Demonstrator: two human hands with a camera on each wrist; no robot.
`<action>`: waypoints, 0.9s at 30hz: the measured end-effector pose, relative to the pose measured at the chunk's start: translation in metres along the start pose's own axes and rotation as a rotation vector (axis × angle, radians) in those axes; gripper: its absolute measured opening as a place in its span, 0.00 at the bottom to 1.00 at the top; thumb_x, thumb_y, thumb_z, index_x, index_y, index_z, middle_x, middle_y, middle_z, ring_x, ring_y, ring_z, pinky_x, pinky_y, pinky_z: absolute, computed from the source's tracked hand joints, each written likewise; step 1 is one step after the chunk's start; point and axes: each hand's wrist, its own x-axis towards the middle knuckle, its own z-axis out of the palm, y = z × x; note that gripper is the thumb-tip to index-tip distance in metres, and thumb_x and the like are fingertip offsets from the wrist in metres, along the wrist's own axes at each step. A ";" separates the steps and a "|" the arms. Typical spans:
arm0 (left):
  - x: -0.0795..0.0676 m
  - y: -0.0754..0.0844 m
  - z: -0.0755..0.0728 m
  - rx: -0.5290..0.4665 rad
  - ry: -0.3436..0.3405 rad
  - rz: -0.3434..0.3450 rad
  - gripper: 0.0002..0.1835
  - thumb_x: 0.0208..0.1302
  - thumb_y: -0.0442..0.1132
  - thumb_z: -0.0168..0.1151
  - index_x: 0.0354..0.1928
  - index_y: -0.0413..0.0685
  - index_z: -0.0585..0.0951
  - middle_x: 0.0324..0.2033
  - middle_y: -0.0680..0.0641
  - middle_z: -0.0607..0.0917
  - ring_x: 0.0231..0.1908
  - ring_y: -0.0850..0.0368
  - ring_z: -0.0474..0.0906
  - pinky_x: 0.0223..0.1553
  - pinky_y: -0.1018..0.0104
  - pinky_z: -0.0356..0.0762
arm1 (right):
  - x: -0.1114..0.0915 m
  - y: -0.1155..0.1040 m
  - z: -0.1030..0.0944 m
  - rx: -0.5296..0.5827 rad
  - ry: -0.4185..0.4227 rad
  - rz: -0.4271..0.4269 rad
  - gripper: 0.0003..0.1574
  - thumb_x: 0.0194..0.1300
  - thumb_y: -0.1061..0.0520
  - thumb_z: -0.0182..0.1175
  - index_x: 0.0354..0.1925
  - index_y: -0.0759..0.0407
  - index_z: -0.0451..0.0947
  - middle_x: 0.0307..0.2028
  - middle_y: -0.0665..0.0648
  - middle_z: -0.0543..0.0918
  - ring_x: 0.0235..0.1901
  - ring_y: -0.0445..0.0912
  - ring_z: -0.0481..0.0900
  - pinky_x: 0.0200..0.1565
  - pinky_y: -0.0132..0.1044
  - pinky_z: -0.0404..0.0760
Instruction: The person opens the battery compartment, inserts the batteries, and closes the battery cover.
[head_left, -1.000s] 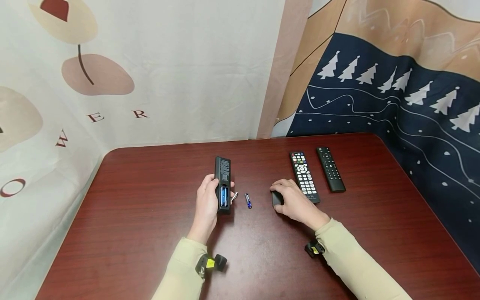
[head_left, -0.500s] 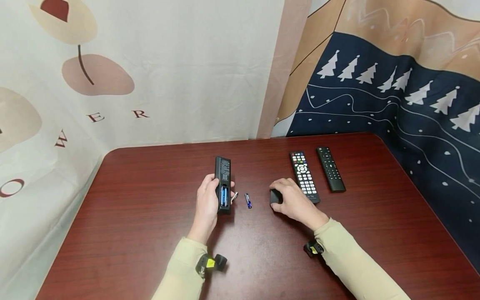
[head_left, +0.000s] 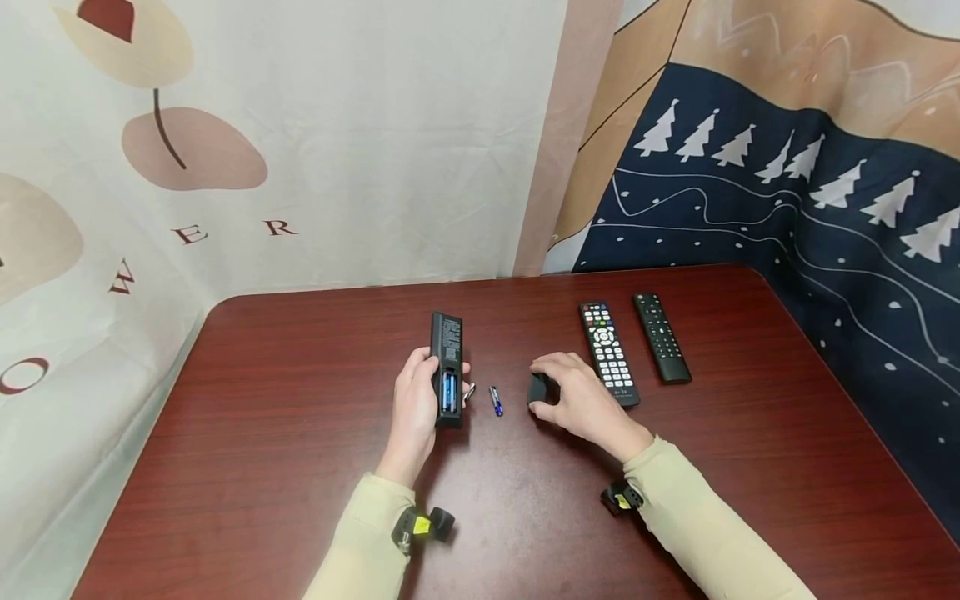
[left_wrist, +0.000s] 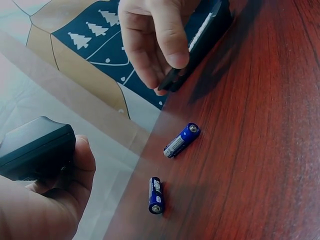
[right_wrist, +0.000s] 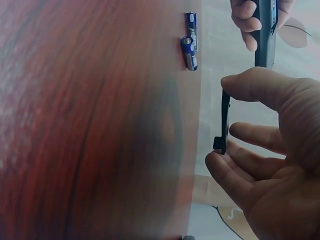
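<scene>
My left hand (head_left: pixel 411 404) grips a black remote control (head_left: pixel 448 337), back side up, with its battery compartment uncovered and blue batteries (head_left: pixel 449 392) lying inside. Between thumb and fingers, my right hand (head_left: pixel 585 404) pinches the black battery cover (head_left: pixel 537 389). The right wrist view has this cover edge-on, thin, with a small tab at its lower end. Two loose blue batteries lie on the table between the hands; in the left wrist view one battery (left_wrist: pixel 182 140) is nearer the right hand and the other battery (left_wrist: pixel 156 196) nearer the left.
Beyond the right hand lie a black remote with white buttons (head_left: pixel 609 354) and a slimmer black remote (head_left: pixel 662 337). The reddish-brown table (head_left: pixel 300 467) meets a pale printed curtain (head_left: pixel 390 167) at its back edge and a navy tree-patterned cloth (head_left: pixel 720 208) at the right.
My right hand has moved slightly left with the battery cover, which has tilted more upright. The left hand and its remote have hardly moved.
</scene>
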 end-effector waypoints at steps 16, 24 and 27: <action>0.001 0.001 0.001 0.007 -0.005 -0.013 0.18 0.82 0.40 0.36 0.59 0.42 0.73 0.49 0.31 0.85 0.29 0.52 0.85 0.32 0.59 0.85 | 0.002 -0.012 -0.001 0.072 0.065 -0.032 0.30 0.55 0.59 0.77 0.56 0.66 0.83 0.57 0.60 0.83 0.57 0.56 0.79 0.59 0.57 0.77; 0.000 0.002 0.001 0.005 -0.006 -0.006 0.18 0.81 0.40 0.36 0.59 0.41 0.73 0.48 0.31 0.85 0.29 0.52 0.85 0.31 0.60 0.84 | 0.002 -0.018 -0.002 0.103 0.089 -0.046 0.30 0.56 0.59 0.77 0.57 0.66 0.82 0.57 0.60 0.83 0.57 0.55 0.79 0.55 0.53 0.80; 0.000 0.002 0.001 0.001 -0.009 -0.005 0.18 0.81 0.40 0.35 0.59 0.42 0.73 0.48 0.31 0.85 0.29 0.53 0.85 0.31 0.60 0.84 | 0.003 -0.022 -0.002 0.115 0.103 -0.057 0.31 0.56 0.60 0.77 0.57 0.66 0.82 0.58 0.60 0.83 0.57 0.54 0.79 0.52 0.51 0.82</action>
